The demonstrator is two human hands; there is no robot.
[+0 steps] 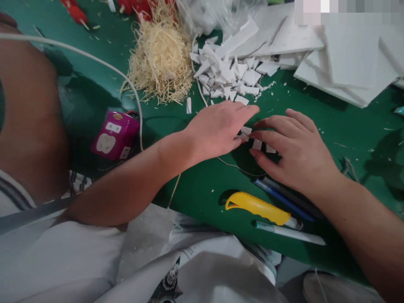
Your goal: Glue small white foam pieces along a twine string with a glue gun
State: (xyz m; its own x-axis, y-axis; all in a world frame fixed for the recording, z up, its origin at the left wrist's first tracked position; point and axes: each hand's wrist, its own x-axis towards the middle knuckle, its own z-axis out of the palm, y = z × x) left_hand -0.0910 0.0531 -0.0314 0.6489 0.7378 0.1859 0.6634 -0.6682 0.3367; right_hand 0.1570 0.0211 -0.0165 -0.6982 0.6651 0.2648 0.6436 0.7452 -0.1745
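Observation:
My left hand point(221, 126) reaches in over the green table, thumb and fingers closed around a small white foam piece point(246, 133). Facing it, my right hand point(292, 145) is curved with its fingers apart, and one fingertip meets or nearly meets that same piece. Two more small white pieces, a foam chip point(257, 144) and another chip point(270, 148), lie on the table below my right fingers. Just beyond my hands is a heap of cut white foam scraps point(227, 73). Closer to me lies a yellow utility knife point(257, 206).
Pens point(284, 198) lie beside the knife, with a white-and-green stick-like tool point(290, 233) nearer the edge. Wood-wool straw point(160, 59), white foam sheets point(344, 63) and red objects point(77, 14) are farther back. A purple box point(116, 134), a white cable point(94, 59) and another person's arm point(31, 118) are left.

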